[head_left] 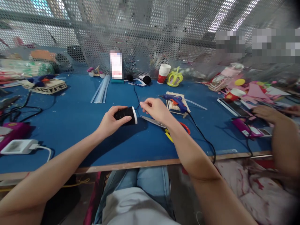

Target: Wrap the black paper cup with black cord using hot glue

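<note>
My left hand (109,122) grips a black paper cup (126,115) lying on its side, its white rim pointing right. My right hand (156,109) hovers just right of the rim, fingertips pinched close to it on something too small to make out. Under my right wrist lie scissors (161,125) with red and yellow handles on the blue table (77,115). A blue glue gun (175,101) rests on a raft of wooden sticks (172,106) just beyond my right hand, its black cord running to the table's front edge.
Clear glue sticks (101,89), a red-and-white cup (163,73) and a yellow crown (174,78) sit by the mesh wall. A second glue gun (42,80) lies on a stick frame far left. A white power strip (18,146) lies at left. Another person's hand (267,113) works at right.
</note>
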Available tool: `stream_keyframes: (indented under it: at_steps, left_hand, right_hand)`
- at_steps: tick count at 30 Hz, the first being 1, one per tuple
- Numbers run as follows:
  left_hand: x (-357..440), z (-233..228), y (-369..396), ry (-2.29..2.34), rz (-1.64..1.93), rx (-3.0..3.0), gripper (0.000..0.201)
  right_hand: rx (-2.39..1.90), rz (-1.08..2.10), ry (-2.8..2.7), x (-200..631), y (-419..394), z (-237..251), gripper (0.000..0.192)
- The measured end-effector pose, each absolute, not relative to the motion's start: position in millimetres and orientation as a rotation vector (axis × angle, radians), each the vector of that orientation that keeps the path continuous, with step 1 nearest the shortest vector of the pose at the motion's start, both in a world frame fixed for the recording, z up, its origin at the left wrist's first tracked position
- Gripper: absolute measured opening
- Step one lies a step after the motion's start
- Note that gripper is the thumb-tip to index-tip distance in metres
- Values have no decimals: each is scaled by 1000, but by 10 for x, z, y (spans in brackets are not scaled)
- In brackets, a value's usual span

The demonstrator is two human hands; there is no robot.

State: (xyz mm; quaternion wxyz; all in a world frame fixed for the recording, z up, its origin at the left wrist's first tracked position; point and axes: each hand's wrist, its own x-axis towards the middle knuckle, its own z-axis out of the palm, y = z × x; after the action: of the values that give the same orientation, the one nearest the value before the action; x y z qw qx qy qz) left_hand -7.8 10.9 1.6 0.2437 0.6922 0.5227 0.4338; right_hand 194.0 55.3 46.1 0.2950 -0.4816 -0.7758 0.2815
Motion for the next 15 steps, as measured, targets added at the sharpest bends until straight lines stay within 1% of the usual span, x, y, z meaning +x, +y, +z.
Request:
stream_keyframes:
  at_steps: [2,4,7,15]
  left_hand:
    - [-87,-5,131,1441,1178,1832,50]
    - [-93,-16,141,1442,1169,1821,50]
    - [-91,-13,137,1441,1162,1844,50]
    - [-85,-9,127,1440,1172,1902,49]
  right_hand:
    - [-1169,899,-2157,1941,451,538,25]
    - [-1117,959,-2230,1916,374,572,21]
    - [-1123,944,-2267,1867,327,571,18]
    - [-1137,943,-2259,1843,333,563,19]
